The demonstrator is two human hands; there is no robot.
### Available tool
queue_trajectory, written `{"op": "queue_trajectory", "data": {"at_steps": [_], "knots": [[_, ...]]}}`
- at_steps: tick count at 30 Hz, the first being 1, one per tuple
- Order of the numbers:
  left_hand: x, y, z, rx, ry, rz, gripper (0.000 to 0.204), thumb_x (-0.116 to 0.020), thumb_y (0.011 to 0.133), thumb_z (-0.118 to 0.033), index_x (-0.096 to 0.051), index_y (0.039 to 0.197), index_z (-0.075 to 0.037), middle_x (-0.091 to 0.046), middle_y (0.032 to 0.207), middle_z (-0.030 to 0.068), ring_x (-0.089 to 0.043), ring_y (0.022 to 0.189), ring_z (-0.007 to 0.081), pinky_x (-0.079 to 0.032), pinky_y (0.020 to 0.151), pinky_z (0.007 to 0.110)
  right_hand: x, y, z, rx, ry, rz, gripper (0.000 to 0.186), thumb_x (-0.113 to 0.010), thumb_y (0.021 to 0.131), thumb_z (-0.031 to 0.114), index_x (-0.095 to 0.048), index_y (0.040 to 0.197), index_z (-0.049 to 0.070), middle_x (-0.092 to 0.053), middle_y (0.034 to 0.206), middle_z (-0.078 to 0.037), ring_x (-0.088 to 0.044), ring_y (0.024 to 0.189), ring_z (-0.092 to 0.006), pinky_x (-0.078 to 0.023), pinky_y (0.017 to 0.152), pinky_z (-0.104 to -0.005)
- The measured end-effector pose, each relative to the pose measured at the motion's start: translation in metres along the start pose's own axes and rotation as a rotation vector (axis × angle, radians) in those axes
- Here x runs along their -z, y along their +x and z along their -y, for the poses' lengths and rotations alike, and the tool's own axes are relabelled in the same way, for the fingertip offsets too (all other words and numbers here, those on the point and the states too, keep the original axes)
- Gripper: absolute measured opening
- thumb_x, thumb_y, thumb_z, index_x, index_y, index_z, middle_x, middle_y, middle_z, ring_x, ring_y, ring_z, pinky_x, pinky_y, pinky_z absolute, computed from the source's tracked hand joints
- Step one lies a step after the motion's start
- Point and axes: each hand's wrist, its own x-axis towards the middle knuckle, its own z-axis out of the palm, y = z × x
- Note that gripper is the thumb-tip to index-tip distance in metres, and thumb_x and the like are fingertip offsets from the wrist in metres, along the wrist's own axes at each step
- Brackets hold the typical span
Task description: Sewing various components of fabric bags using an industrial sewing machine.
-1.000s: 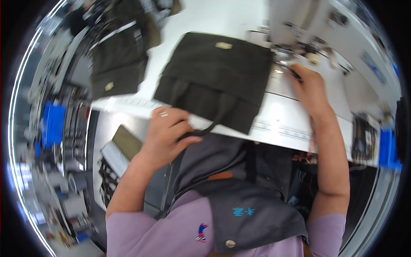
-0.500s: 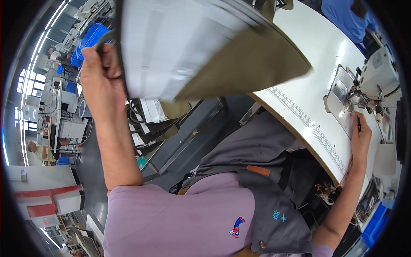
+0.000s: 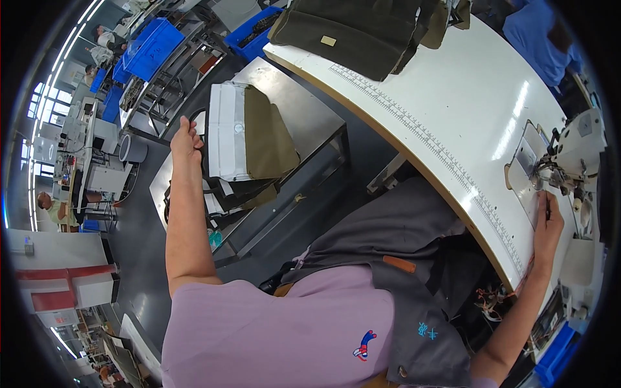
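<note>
My left hand (image 3: 187, 137) is closed at the edge of a stack on the metal side table, its fingers curled at a dark strap (image 3: 198, 118). That strap belongs to a white and olive fabric bag piece (image 3: 259, 132) lying flat on top of other pieces. At the right, my right hand (image 3: 548, 223) rests on the white sewing table just below the needle area of the sewing machine (image 3: 572, 145). Its fingers are pinched together around something small and dark, too hidden to name.
On the far part of the white sewing table (image 3: 414, 110) lies a pile of dark olive bag pieces (image 3: 349, 39). The metal side table (image 3: 310, 110) stands left of it. Blue crates (image 3: 152, 48) and a grey bucket (image 3: 132, 149) are beyond. A person in blue (image 3: 540, 39) is at the far right.
The white and olive bag piece has swung down from in front of me onto the stack on the side table. My left hand has lowered with it. My right hand has hardly moved.
</note>
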Motion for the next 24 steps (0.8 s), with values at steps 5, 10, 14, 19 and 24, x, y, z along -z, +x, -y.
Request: {"op": "queue_trajectory", "data": {"at_steps": [5, 10, 14, 19, 24], "knots": [[-0.039, 0.01, -0.014, -0.361, 0.307, 0.401, 0.037, -0.072, 0.098, -0.04, -0.066, 0.084, -0.006, -0.049, 0.07, -0.007, -0.041, 0.059, 0.0051, -0.032, 0.058, 0.024, -0.002, 0.0, -0.004, -0.002, -0.018, 0.002, 0.03, -0.055, 0.109, 0.022, -0.066, 0.121, -0.002, -0.071, 0.102, -0.009, -0.057, 0.094, -0.0122, -0.046, 0.091, -0.0269], [-0.042, 0.032, -0.019, -0.71, 0.613, 0.561, 0.034, -0.074, 0.092, -0.028, -0.062, 0.069, -0.006, -0.057, 0.073, -0.0022, -0.052, 0.07, 0.0121, -0.037, 0.067, 0.03, -0.002, -0.001, -0.006, -0.03, -0.009, -0.017, 0.031, -0.055, 0.109, 0.024, -0.066, 0.122, -0.003, -0.07, 0.101, -0.009, -0.056, 0.093, -0.0121, -0.046, 0.091, -0.0265], [-0.007, 0.04, 0.009, -1.26, 1.379, 0.467, 0.031, -0.075, 0.086, -0.03, -0.067, 0.07, -0.004, -0.067, 0.101, 0.0041, -0.061, 0.105, 0.0238, -0.04, 0.096, 0.043, -0.001, 0.0, -0.006, -0.045, 0.003, -0.006, 0.031, -0.055, 0.109, 0.023, -0.066, 0.123, -0.002, -0.07, 0.102, -0.008, -0.056, 0.094, -0.0122, -0.046, 0.091, -0.0265], [0.031, 0.008, 0.06, -0.941, 1.964, 0.377, 0.032, -0.074, 0.084, -0.04, -0.077, 0.078, -0.009, -0.064, 0.122, 0.0057, -0.05, 0.132, 0.0264, -0.024, 0.12, 0.054, -0.002, 0.0, -0.007, -0.024, -0.023, -0.009, 0.031, -0.055, 0.109, 0.023, -0.065, 0.123, -0.003, -0.069, 0.102, -0.008, -0.056, 0.095, -0.0125, -0.045, 0.092, -0.0264], [0.024, 0.0, 0.054, -0.847, 1.897, 0.215, 0.032, -0.075, 0.084, -0.04, -0.076, 0.075, -0.009, -0.064, 0.127, 0.0066, -0.051, 0.133, 0.0261, -0.023, 0.119, 0.058, -0.001, -0.001, -0.008, 0.016, 0.018, -0.03, 0.028, -0.056, 0.108, 0.02, -0.065, 0.12, -0.003, -0.069, 0.101, -0.007, -0.056, 0.093, -0.0124, -0.046, 0.089, -0.0268]]}}
